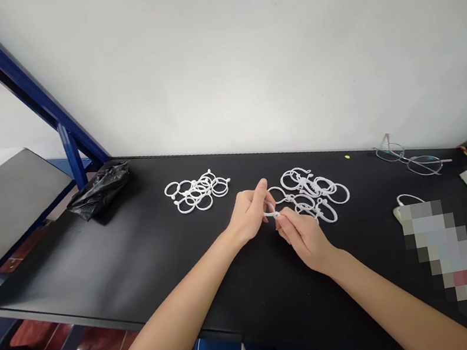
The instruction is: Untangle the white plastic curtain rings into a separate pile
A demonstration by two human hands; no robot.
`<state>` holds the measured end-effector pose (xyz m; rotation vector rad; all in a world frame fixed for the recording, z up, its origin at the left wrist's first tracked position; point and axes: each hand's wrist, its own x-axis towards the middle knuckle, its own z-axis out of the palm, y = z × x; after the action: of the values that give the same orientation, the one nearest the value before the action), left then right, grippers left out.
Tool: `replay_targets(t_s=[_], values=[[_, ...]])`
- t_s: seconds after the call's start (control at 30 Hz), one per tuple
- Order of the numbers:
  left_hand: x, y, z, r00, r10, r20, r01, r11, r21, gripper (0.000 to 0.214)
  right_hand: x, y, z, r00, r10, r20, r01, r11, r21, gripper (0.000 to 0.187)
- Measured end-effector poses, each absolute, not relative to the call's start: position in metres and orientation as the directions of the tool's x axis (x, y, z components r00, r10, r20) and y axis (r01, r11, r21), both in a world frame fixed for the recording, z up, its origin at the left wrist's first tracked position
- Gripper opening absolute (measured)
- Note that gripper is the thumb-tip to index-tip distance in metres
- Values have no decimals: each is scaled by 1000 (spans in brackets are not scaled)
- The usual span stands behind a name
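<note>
My left hand and my right hand meet over the black table, both pinching one white plastic ring between fingertips. Just behind the hands lies a loose pile of white rings. A second, tidier pile of white rings lies to the left, apart from my hands.
A crumpled black plastic bag sits at the table's far left corner. A pair of glasses lies at the far right by the white wall. A blue metal frame and a grey shelf stand to the left. A white cable hangs below the front edge.
</note>
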<state>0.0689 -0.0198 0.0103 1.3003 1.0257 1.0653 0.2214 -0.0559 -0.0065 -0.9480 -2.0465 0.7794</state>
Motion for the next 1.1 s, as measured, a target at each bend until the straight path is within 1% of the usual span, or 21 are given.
replay_targets(t_s=[0.37, 0.6, 0.7, 0.8, 0.87, 0.93, 1.03, 1.1], values=[[70, -20, 12, 218, 976, -3, -59, 16, 998, 66, 221, -56, -6, -447, 812, 376, 360, 548, -755, 30], [70, -20, 15, 307, 952, -13, -86, 41, 995, 67, 222, -58, -9, -408, 828, 383, 328, 525, -785, 29], [70, -19, 14, 321, 947, -9, -89, 40, 995, 66, 222, -59, -8, -363, 844, 395, 322, 511, -797, 30], [70, -18, 13, 312, 950, -9, -94, 40, 995, 65, 222, -58, -6, -276, 860, 430, 326, 504, -800, 32], [71, -17, 11, 301, 954, -10, -140, 54, 989, 63, 222, -57, -4, -225, 869, 441, 351, 495, -795, 32], [71, -15, 10, 277, 961, -20, -217, 82, 973, 59, 220, -57, -2, -187, 887, 423, 385, 462, -799, 28], [69, -11, 12, 202, 978, -56, -369, 129, 920, 51, 217, -56, -1, -152, 936, 318, 406, 352, -844, 20], [65, -8, 14, 181, 978, -106, -475, 181, 861, 46, 215, -55, -1, -146, 964, 223, 410, 264, -873, 23]])
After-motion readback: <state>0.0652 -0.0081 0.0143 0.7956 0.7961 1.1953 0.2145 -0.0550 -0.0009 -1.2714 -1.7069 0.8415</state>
